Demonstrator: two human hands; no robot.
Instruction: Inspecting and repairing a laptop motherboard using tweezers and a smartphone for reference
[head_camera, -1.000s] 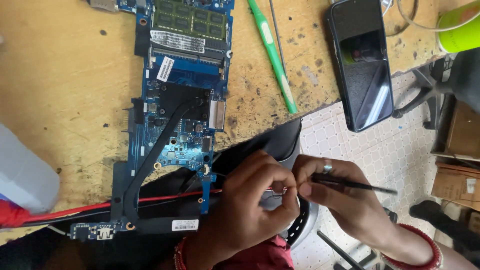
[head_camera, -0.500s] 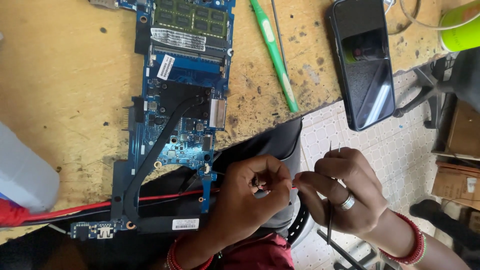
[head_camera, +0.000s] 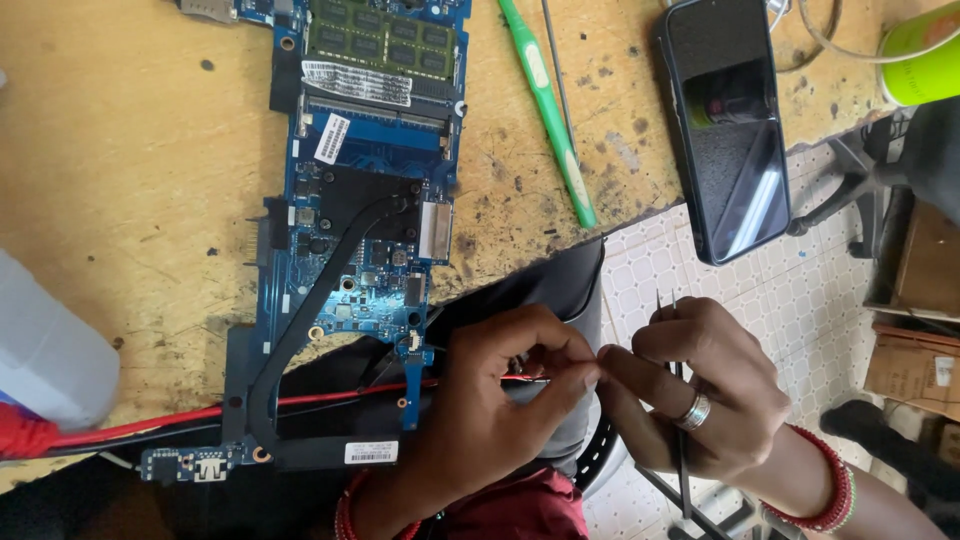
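Head view: red wire (head_camera: 330, 396) pinched at its end by left hand (head_camera: 490, 400), just off counter (head_camera: 130, 200) edge beside blue circuit board (head_camera: 365, 230). Right hand (head_camera: 700, 400) clenched around thin tweezers (head_camera: 672, 372), fingertip meeting wire end. Wire judged thin, limp, light, easily kinked; best gripped close to tip. Green brush (head_camera: 548, 105) and dark phone (head_camera: 728, 125) lie well apart.
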